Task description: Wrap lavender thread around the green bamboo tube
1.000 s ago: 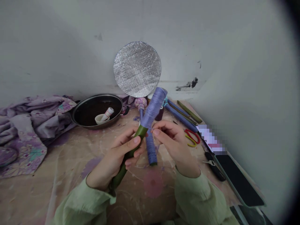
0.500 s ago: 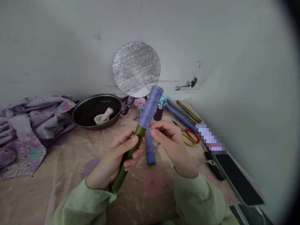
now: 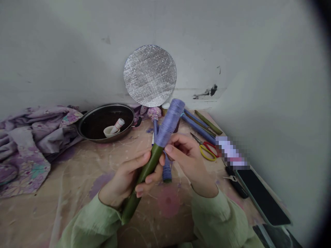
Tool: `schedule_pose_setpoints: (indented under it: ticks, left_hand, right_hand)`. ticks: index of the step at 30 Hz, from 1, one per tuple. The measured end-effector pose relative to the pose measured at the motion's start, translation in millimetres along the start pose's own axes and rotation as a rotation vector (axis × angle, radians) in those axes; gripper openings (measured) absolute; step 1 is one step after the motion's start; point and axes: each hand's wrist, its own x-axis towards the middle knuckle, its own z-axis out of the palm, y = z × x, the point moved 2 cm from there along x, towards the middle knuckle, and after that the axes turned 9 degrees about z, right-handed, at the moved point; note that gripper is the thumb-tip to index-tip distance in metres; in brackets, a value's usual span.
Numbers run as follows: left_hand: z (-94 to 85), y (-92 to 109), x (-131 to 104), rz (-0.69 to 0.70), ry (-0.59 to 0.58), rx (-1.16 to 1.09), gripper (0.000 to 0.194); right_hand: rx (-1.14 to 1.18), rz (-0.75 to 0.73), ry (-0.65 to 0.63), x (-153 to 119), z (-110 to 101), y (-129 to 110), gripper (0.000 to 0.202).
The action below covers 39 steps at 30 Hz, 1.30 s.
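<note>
A green stick (image 3: 150,162), its upper part wrapped in purple thread (image 3: 170,122), slants up and to the right. My left hand (image 3: 134,175) is wrapped round the green part below the winding. At the lower edge of the winding, my right hand (image 3: 187,160) pinches with thumb and forefinger; the thread between its fingertips is too fine to make out clearly. Behind the stick, a purple thread spool (image 3: 167,170) lies on the table, partly hidden. A dark cone of thread is mostly covered by the wrapped end.
A black pan (image 3: 90,120) with a white cup (image 3: 110,131) stands back left, beside purple floral cloth (image 3: 28,151). Scissors (image 3: 208,151), keys (image 3: 234,178) and a phone (image 3: 265,198) lie right. A silver disc (image 3: 150,75) rises at the back, near purple and green sticks (image 3: 198,125).
The stick's wrapped end has moved slightly right and down, and now covers more of the dark cone. My left hand has shifted a little with it; the right hand stays at the winding's lower edge.
</note>
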Motion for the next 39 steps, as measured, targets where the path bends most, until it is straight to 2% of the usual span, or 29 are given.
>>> schedule_pose_setpoints:
  ticks: [5, 11, 16, 18, 20, 24, 25, 28, 35, 39]
  left_hand:
    - [-3.2, 0, 0, -0.056, -0.077, -0.096, 0.033]
    - [-4.7, -2, -3, -0.069, -0.142, -0.201, 0.036]
    - [-5.1, -7, 1, -0.133, -0.196, -0.198, 0.041]
    - [-5.6, -9, 4, -0.108, -0.122, -0.016, 0.046]
    - [-7.1, -9, 8, -0.019, 0.03, 0.254, 0.049]
    - [-9.2, -7, 8, 0.221, 0.3, 0.59, 0.022]
    - [-9.4, -6, 8, 0.276, 0.341, 0.66, 0.022]
    - [-8.3, -7, 7, 0.362, 0.346, 0.726, 0.024]
    - [-5.2, -4, 8, 0.252, 0.275, 0.495, 0.027]
    - [-2.4, -1, 7, 0.207, 0.224, 0.444, 0.029]
  right_hand:
    - [0.015, -0.014, -0.022, 0, 1, -2, 0.021]
    - [0.034, 0.045, -0.057, 0, 0, 4, 0.018]
    - [-0.02, 0.057, -0.156, -3, 0, 4, 0.024]
    - [-0.037, 0.065, -0.098, -3, -2, 4, 0.024]
    - [-0.047, 0.079, -0.02, -2, -5, 5, 0.024]
    - [-0.156, 0.041, 0.09, 2, -8, 6, 0.027]
    - [-0.191, 0.025, 0.114, 3, -8, 5, 0.028]
    - [-0.231, 0.012, 0.148, 4, -8, 4, 0.029]
    - [-0.202, 0.063, 0.171, 4, -9, 3, 0.031]
    - [-0.232, 0.005, 0.142, 3, -9, -2, 0.016]
